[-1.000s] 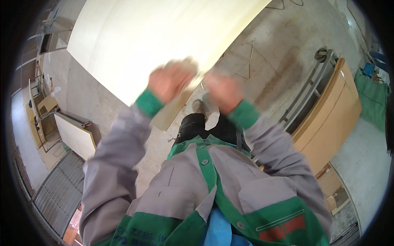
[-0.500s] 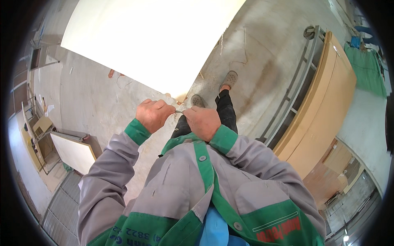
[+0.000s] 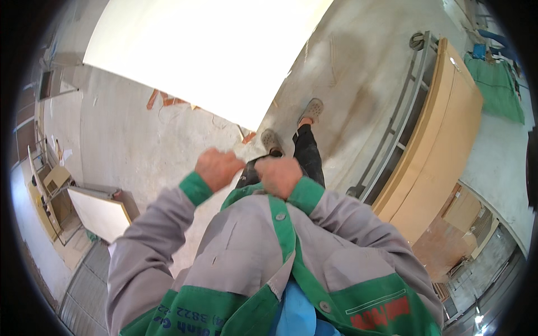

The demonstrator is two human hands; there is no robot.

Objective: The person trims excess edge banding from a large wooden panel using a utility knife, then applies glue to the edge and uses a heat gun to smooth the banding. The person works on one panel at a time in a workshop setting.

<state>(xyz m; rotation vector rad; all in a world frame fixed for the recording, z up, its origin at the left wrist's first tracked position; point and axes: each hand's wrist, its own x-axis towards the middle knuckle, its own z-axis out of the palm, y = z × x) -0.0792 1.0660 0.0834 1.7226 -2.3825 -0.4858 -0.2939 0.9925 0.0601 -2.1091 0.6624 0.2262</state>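
My left hand [image 3: 218,169] and my right hand [image 3: 278,176] are held close together in front of my waist, a small gap between them. The fingers of both are curled closed and slightly smeared by motion. Whatever they pinch is too small or hidden to make out. Beyond them lies the corner of a large white board [image 3: 207,61], nearest to my left hand and not touched by either.
Reddish strips [image 3: 168,99] lie under the board's edge. To the right, tan door-like panels [image 3: 431,151] rest along a grey metal frame [image 3: 409,112] with a wheel. A smaller white panel [image 3: 98,210] stands at left. My clogs [image 3: 311,110] are on the concrete floor.
Both hands have come down slightly toward my body. A thin dark bit seen between the fingertips earlier no longer shows. The board's near corner sits a little higher in view.
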